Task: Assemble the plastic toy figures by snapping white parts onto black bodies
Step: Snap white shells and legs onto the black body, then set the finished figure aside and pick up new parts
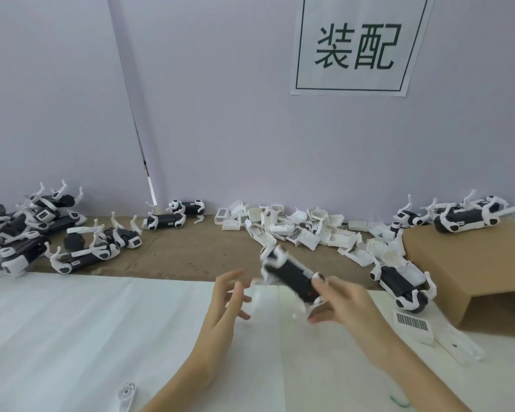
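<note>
My right hand (339,301) grips a black toy body (292,276) by its near end, raised above the table and tilted up to the left. White parts sit at the body's far end, blurred by motion. My left hand (229,298) is beside it to the left, fingers spread and relaxed, holding nothing. A heap of loose white parts (306,230) lies along the wall behind. One assembled figure (399,285) lies on its side just right of my right hand.
Several assembled black-and-white figures are piled at the far left (27,233) and on a cardboard box (473,263) at the right. A barcode label piece (412,324) and a clear bag lie near right. A white part (127,394) lies at the near edge.
</note>
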The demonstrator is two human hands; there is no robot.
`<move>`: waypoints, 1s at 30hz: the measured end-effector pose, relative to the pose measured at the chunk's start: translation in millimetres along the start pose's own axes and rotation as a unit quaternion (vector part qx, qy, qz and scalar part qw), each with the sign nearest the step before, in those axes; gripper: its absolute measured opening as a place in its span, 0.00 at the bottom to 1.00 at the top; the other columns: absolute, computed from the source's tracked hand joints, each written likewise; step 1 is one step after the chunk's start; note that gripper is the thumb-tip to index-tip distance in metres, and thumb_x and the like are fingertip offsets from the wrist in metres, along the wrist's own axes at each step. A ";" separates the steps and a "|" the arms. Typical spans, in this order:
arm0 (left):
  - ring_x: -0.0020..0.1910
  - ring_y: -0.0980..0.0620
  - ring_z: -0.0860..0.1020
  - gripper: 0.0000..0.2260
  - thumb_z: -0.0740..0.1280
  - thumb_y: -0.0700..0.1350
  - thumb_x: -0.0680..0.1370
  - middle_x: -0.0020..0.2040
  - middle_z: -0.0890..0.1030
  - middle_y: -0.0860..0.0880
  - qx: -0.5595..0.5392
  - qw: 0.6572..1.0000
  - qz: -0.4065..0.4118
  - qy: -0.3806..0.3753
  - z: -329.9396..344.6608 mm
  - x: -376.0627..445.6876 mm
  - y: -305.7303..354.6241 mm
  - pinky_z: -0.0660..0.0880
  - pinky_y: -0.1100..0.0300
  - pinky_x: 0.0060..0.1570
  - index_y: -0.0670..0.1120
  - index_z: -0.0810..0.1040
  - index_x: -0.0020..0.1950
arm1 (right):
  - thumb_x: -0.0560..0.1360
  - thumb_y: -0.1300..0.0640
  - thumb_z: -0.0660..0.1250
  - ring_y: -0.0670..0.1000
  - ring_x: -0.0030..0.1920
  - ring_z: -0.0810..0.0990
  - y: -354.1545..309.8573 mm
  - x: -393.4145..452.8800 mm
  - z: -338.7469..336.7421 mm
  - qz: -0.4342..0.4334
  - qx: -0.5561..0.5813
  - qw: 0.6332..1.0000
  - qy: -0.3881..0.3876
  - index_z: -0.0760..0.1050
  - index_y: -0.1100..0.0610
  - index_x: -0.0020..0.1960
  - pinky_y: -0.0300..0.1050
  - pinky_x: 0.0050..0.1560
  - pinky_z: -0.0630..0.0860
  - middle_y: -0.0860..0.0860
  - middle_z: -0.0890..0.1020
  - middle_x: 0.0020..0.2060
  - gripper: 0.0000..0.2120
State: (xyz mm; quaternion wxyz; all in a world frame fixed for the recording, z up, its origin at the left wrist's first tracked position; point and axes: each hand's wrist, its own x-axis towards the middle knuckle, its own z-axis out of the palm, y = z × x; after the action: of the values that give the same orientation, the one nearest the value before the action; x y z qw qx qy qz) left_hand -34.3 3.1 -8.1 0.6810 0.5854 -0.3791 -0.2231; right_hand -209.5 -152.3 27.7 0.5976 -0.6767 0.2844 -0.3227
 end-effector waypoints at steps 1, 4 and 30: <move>0.59 0.50 0.80 0.27 0.59 0.69 0.77 0.59 0.81 0.54 0.007 1.000 -0.003 -0.001 0.0 0.0 -1.3 0.80 0.50 0.58 0.55 0.76 0.69 | 0.80 0.52 0.69 0.61 0.40 0.85 -8.3 11.4 -10.7 0.021 0.065 0.998 0.011 0.82 0.65 0.53 0.53 0.48 0.86 0.65 0.86 0.45 0.15; 0.57 0.53 0.80 0.24 0.59 0.67 0.79 0.58 0.82 0.58 0.033 0.999 -0.001 -0.005 -1.3 1.4 -7.3 0.79 0.48 0.57 0.53 0.82 0.62 | 0.85 0.52 0.63 0.61 0.50 0.85 -45.8 48.0 -57.1 0.024 0.272 0.957 0.093 0.76 0.65 0.61 0.51 0.56 0.84 0.69 0.81 0.61 0.16; 0.79 0.33 0.54 0.40 0.68 0.71 0.76 0.82 0.51 0.45 0.782 0.614 -0.075 0.078 -195.9 265.3 -33.8 0.62 0.24 0.70 0.62 0.53 0.83 | 0.86 0.60 0.60 0.52 0.34 0.83 36.4 146.7 123.3 0.032 0.027 0.997 -0.063 0.83 0.65 0.51 0.39 0.36 0.79 0.58 0.85 0.36 0.15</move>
State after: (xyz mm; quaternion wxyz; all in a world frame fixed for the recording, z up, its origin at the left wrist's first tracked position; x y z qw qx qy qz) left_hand 285.3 -79.5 21.6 -0.0263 0.9378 -0.3100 0.1540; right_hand -21.3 -192.8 -3.8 0.6426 -0.6696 0.2589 -0.2677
